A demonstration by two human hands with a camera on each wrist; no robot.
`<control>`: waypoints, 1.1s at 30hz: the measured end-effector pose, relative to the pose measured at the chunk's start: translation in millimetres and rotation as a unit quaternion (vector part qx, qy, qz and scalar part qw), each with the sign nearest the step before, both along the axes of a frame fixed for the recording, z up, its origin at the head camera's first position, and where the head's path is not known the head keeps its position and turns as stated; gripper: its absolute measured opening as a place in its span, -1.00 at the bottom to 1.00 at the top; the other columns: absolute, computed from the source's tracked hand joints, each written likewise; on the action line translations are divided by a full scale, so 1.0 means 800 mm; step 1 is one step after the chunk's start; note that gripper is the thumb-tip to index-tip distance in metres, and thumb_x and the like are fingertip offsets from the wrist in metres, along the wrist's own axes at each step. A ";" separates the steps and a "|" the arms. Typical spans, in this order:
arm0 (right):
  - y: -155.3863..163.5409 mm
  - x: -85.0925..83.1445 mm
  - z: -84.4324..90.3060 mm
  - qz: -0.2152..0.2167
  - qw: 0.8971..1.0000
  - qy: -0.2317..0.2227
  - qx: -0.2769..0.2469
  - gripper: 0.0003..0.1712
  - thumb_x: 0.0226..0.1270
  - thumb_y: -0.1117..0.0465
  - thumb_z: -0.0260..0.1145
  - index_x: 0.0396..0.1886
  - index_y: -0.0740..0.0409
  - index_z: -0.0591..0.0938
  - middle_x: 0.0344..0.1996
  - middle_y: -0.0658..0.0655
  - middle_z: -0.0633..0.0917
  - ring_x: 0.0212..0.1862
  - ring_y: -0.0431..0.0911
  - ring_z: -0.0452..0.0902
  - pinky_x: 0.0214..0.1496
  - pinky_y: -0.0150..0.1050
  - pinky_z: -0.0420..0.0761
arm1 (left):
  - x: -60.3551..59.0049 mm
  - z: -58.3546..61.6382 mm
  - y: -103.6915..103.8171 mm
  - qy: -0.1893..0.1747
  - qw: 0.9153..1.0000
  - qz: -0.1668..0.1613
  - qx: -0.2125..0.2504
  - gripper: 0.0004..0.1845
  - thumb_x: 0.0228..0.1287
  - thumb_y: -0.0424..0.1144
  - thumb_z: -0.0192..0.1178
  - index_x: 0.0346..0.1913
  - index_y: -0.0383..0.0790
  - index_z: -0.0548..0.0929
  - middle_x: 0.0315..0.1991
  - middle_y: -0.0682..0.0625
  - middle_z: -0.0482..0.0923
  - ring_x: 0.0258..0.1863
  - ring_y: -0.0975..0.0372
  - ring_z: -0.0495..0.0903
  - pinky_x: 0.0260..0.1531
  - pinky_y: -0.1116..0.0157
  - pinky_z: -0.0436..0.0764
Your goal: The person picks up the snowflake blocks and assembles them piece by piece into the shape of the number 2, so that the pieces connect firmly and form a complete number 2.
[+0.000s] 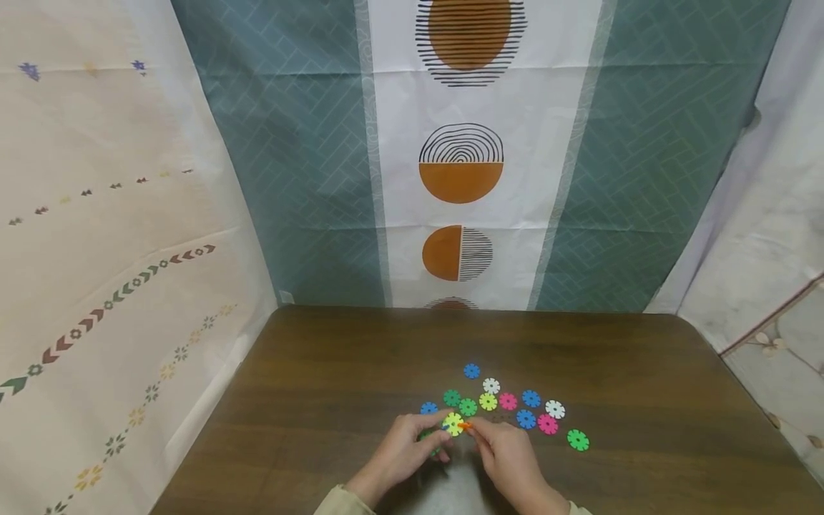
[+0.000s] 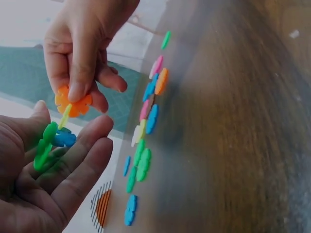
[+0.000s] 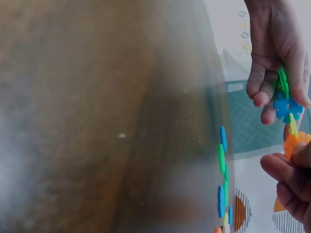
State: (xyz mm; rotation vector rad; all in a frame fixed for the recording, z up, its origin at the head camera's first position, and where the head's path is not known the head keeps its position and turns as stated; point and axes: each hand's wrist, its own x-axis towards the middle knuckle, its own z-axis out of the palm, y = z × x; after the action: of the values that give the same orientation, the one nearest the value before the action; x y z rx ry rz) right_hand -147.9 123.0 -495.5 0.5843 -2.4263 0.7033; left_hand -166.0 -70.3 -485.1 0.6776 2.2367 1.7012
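Near the front of the brown table (image 1: 322,400), both hands meet over a small cluster of joined plastic discs (image 1: 453,425). My left hand (image 1: 418,440) grips the cluster's green disc (image 2: 46,145), which carries a blue disc (image 2: 64,140) and a yellow disc (image 2: 64,116). My right hand (image 1: 489,436) pinches an orange disc (image 2: 73,102) between thumb and fingers, touching the yellow disc's edge. The right wrist view shows the same chain: green disc (image 3: 283,82), blue disc (image 3: 286,107), yellow disc (image 3: 293,126), orange disc (image 3: 296,143).
Several loose discs lie flat just beyond the hands, among them a blue one (image 1: 472,370), a white one (image 1: 555,409), a pink one (image 1: 548,424) and a green one (image 1: 578,440). Patterned cloth (image 1: 460,164) hangs behind the table and at both sides.
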 end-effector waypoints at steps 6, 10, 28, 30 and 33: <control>0.003 -0.004 0.007 -0.008 1.000 -0.015 -0.004 -0.82 -0.06 0.27 0.40 -0.47 -0.07 0.58 -0.72 -0.22 0.51 -0.66 -0.40 0.20 -0.64 -0.47 0.25 | -0.005 0.006 0.005 0.044 0.999 0.014 -0.019 -0.58 0.15 -0.06 0.14 0.07 -0.10 0.49 -0.38 0.00 0.62 -0.58 0.24 0.61 -0.51 0.42 0.54; 0.006 -0.003 0.010 -0.005 0.999 -0.043 0.005 -0.83 -0.01 0.25 0.37 -0.45 -0.11 0.58 -0.66 -0.22 0.57 -0.64 -0.40 0.23 -0.62 -0.47 0.28 | -0.007 0.011 0.012 0.014 0.999 0.033 -0.007 -0.66 0.17 -0.05 0.12 -0.04 -0.15 0.52 -0.35 0.02 0.59 -0.58 0.13 0.61 -0.58 0.33 0.56; 0.035 -0.012 0.013 -0.086 0.987 -0.114 0.075 -0.78 -0.10 0.06 0.42 -0.39 -0.09 0.62 -0.53 -0.20 0.60 -0.54 -0.31 0.44 -0.57 -0.36 0.41 | -0.006 0.011 0.018 -0.079 0.994 0.047 0.056 -0.77 0.13 -0.25 0.18 -0.19 -0.31 0.56 -0.45 -0.20 0.61 -0.54 -0.04 0.59 -0.61 0.15 0.56; 0.044 -0.016 0.011 -0.102 0.980 -0.138 0.101 -0.76 -0.15 0.07 0.44 -0.41 -0.05 0.62 -0.50 -0.13 0.60 -0.48 -0.21 0.50 -0.54 -0.27 0.46 | -0.006 0.010 0.016 -0.073 0.994 0.055 0.054 -0.79 0.13 -0.25 0.18 -0.20 -0.29 0.57 -0.44 -0.18 0.61 -0.54 -0.01 0.60 -0.62 0.18 0.56; 0.054 -0.019 0.006 -0.106 0.971 -0.175 0.128 -0.73 -0.20 0.08 0.47 -0.43 -0.01 0.63 -0.50 -0.08 0.56 -0.45 -0.12 0.51 -0.55 -0.22 0.46 | -0.008 0.000 0.012 -0.070 0.994 0.061 0.051 -0.77 0.11 -0.18 0.19 -0.22 -0.24 0.58 -0.44 -0.17 0.61 -0.54 0.06 0.60 -0.61 0.24 0.56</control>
State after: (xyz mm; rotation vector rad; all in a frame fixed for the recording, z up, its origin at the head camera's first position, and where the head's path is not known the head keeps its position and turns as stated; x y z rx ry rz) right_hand -163.1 166.3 -490.4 0.3061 -2.8814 0.4350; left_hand -172.4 -60.9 -484.9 0.4352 2.1453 1.8696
